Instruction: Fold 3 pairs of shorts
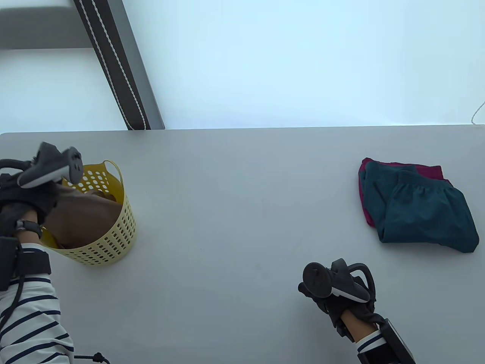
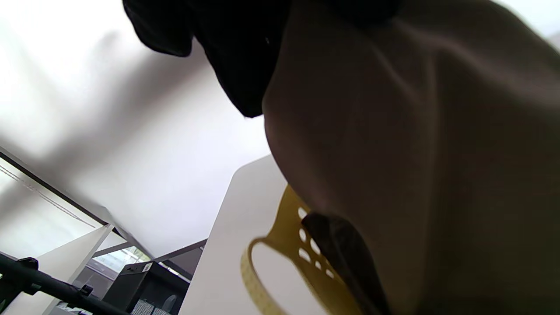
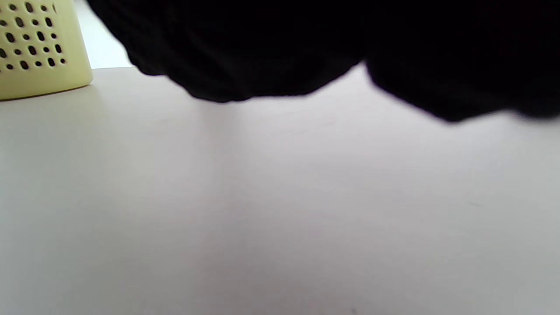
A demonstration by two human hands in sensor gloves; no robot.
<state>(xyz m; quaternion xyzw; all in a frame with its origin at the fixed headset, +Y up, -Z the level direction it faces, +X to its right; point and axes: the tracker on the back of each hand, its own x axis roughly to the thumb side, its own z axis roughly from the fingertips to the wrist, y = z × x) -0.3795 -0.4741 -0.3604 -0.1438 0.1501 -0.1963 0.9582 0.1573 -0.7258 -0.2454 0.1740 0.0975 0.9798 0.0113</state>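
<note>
Brown shorts point(image 1: 81, 222) sit in the yellow basket point(image 1: 110, 242) at left, left grip point(image 1: 36, 199) clutching them. Teal shorts point(image 1: 424, 208) and magenta shorts point(image 1: 365, 197) lie folded, stacked far right on the bench point(image 1: 235, 197); one pair left, judging so. Right grip point(image 1: 327, 299) near, holding nothing, fingers loosely curled.

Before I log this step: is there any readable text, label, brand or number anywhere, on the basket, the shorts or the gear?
None can be read.
Yellow basket: only holes, no label.
Teal shorts and the red pair under them: no visible tag or print.
Brown shorts: plain.
Black box in the background: too small to tell.
</note>
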